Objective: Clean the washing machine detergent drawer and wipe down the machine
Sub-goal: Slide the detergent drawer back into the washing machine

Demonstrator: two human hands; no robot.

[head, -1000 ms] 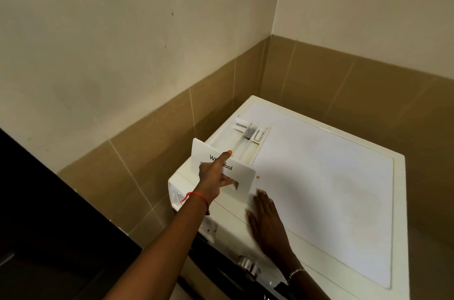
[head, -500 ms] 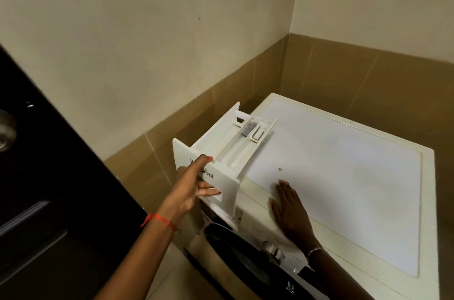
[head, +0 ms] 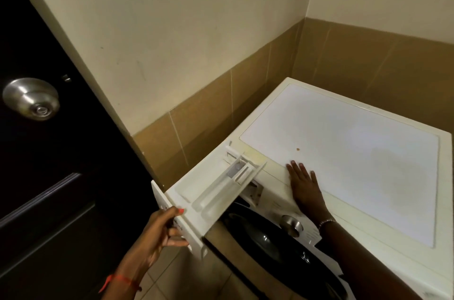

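gripping hand: left hand [head: 159, 233] clamps the front panel of the detergent drawer [head: 216, 189], thumb over the top edge, fingers curled into the pull recess, likely to keep it level.
detergent drawer: out over the floor [head: 177, 275], compartments up, rear end by the open slot [head: 253, 191]; fully free or not, i cannot tell.
right hand [head: 303, 184]: fingers straight, flat on top of the washing machine [head: 356, 176] near its front edge, seemingly bracing it against the pull.
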